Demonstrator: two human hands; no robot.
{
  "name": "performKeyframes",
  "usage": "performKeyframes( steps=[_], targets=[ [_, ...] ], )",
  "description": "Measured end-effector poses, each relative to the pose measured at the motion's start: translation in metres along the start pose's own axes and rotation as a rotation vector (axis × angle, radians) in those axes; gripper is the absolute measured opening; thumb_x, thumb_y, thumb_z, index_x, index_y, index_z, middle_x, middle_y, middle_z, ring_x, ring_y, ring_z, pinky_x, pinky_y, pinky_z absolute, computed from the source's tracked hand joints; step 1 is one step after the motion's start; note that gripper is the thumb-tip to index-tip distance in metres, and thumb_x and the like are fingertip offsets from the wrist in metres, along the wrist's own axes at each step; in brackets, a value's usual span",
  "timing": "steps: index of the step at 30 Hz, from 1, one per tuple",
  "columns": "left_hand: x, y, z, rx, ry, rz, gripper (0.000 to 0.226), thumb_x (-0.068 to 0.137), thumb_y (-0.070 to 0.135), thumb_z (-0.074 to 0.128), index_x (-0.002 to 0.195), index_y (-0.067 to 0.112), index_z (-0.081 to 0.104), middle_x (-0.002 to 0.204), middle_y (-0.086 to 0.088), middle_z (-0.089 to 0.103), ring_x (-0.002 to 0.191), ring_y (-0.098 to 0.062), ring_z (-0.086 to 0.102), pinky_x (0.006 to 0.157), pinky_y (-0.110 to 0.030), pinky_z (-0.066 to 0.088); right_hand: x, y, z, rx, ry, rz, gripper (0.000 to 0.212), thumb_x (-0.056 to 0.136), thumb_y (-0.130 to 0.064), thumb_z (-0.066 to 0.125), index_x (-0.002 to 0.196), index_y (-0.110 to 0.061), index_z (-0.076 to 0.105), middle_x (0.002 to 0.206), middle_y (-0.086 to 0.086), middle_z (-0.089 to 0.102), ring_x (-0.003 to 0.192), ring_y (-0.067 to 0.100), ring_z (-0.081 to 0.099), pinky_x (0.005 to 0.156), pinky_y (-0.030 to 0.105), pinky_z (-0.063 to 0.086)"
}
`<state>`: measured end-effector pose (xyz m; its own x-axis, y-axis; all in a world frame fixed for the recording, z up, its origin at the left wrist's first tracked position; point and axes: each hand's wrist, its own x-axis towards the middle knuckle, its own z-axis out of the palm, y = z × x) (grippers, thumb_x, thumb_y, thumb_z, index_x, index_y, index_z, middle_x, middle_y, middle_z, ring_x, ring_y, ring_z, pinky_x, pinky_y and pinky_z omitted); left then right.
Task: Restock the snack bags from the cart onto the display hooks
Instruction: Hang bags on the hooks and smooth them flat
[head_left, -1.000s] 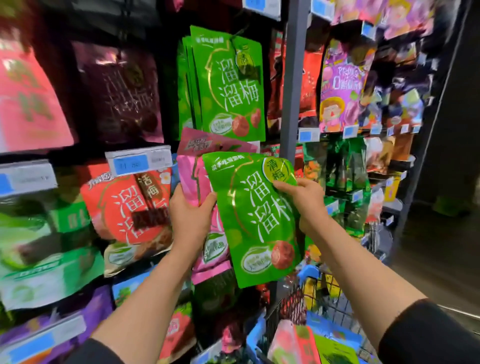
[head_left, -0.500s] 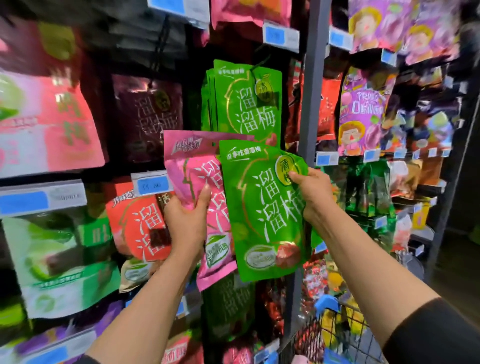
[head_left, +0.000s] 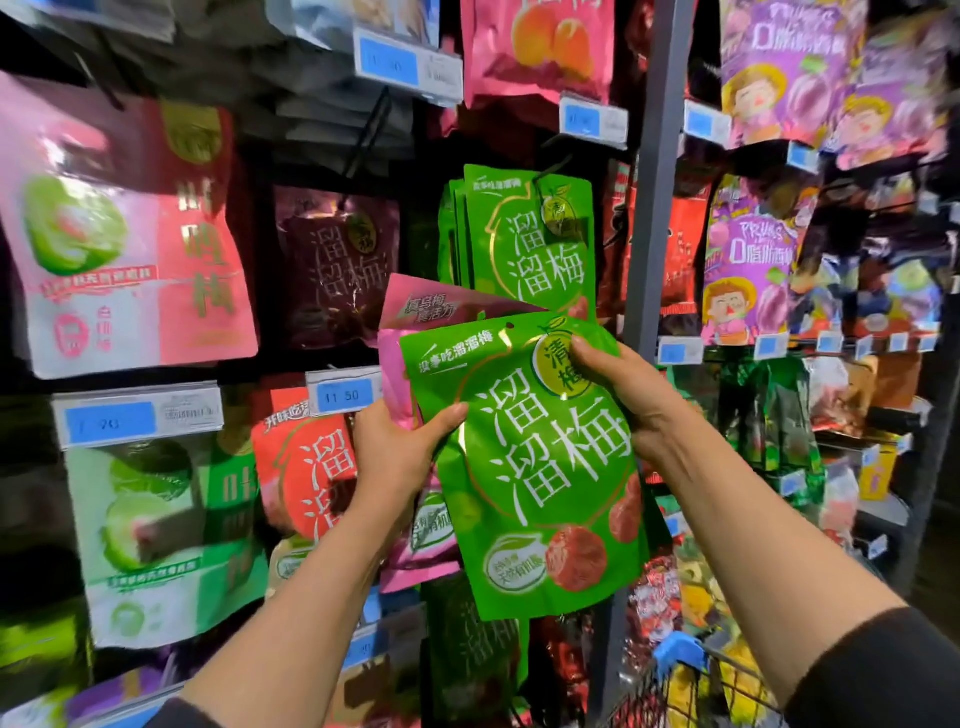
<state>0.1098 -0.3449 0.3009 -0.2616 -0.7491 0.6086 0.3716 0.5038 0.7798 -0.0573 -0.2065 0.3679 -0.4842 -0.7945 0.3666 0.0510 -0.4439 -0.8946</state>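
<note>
Now the right hand (head_left: 631, 410) is pinching the top of a green bag (head_left: 524, 467), and the left hand (head_left: 400, 452) is gripping its side along with a pink bag (head_left: 410, 317). Matching green bags (head_left: 535, 234) are hanging just above. Both say 溜溜梅. A price tag (head_left: 345, 397) is showing 11.50.

Green bag (head_left: 540, 467) raised and drawn nearer the camera, now overlapping the hung green bags (head_left: 530, 234). Left thumb (head_left: 447, 415) has moved onto its front edge.

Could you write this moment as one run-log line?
left hand: holds pink bag | right hand: holds green bag | hanging green bags: above
</note>
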Motion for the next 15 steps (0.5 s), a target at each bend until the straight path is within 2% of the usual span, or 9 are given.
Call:
performKeyframes(
  steps=[3, 5, 7, 10, 13, 15],
  targets=[
    [0.01, 0.005, -0.001, 0.025, -0.008, 0.002, 0.043, 0.054, 0.038, 0.088, 0.087, 0.014, 0.075, 0.087, -0.006, 0.076, 0.084, -0.027, 0.073, 0.08, -0.054, 0.056, 0.003, -0.011, 0.008, -0.041, 0.025, -0.073, 0.01, 0.092, -0.004, 0.057, 0.095, -0.008, 0.066, 0.072, 0.003, 0.074, 0.06, 0.014, 0.07, 0.057, 0.027, 0.058],
    [0.015, 0.008, -0.002, 0.045, 0.004, 0.013, 0.047, 0.048, 0.05, 0.086, 0.085, 0.022, 0.076, 0.084, -0.004, 0.076, 0.083, -0.026, 0.073, 0.079, -0.054, 0.056, 0.009, -0.013, 0.009, -0.233, 0.106, -0.227, 0.017, 0.086, 0.006, 0.06, 0.087, -0.009, 0.066, 0.064, -0.004, 0.072, 0.056, 0.008, 0.067, 0.057, 0.022, 0.055],
    [0.02, 0.011, -0.002, 0.045, -0.001, 0.019, 0.048, 0.048, 0.053, 0.085, 0.085, 0.024, 0.075, 0.083, -0.003, 0.076, 0.082, -0.025, 0.073, 0.079, -0.054, 0.056, 0.013, -0.014, 0.011, -0.369, 0.176, -0.33, 0.023, 0.083, 0.008, 0.064, 0.081, -0.015, 0.068, 0.062, -0.009, 0.07, 0.057, 0.005, 0.065, 0.063, 0.024, 0.055],
    [0.023, 0.027, -0.002, 0.005, 0.007, 0.054, 0.04, 0.057, 0.043, 0.087, 0.083, 0.015, 0.075, 0.08, -0.005, 0.075, 0.079, -0.023, 0.072, 0.076, -0.047, 0.058, 0.016, -0.02, 0.014, -0.256, 0.181, -0.387, 0.02, 0.084, 0.008, 0.063, 0.085, -0.012, 0.068, 0.066, -0.007, 0.072, 0.061, 0.007, 0.067, 0.066, 0.025, 0.057],
    [0.031, 0.045, -0.006, -0.01, 0.079, 0.144, 0.008, 0.078, 0.019, 0.079, 0.076, 0.016, 0.071, 0.065, 0.009, 0.071, 0.061, 0.001, 0.063, 0.06, -0.023, 0.051, 0.026, -0.039, 0.011, -0.112, 0.221, -0.446, 0.018, 0.085, 0.008, 0.061, 0.085, -0.008, 0.066, 0.065, -0.006, 0.072, 0.059, 0.007, 0.067, 0.062, 0.022, 0.057],
    [0.039, 0.054, -0.014, 0.021, 0.145, 0.173, 0.015, 0.081, 0.016, 0.076, 0.069, 0.021, 0.068, 0.057, 0.013, 0.067, 0.057, 0.003, 0.058, 0.057, -0.022, 0.049, 0.038, -0.055, 0.005, -0.054, 0.287, -0.47, 0.017, 0.086, 0.007, 0.061, 0.084, -0.009, 0.066, 0.063, -0.006, 0.071, 0.057, 0.007, 0.067, 0.062, 0.025, 0.057]
  ],
)
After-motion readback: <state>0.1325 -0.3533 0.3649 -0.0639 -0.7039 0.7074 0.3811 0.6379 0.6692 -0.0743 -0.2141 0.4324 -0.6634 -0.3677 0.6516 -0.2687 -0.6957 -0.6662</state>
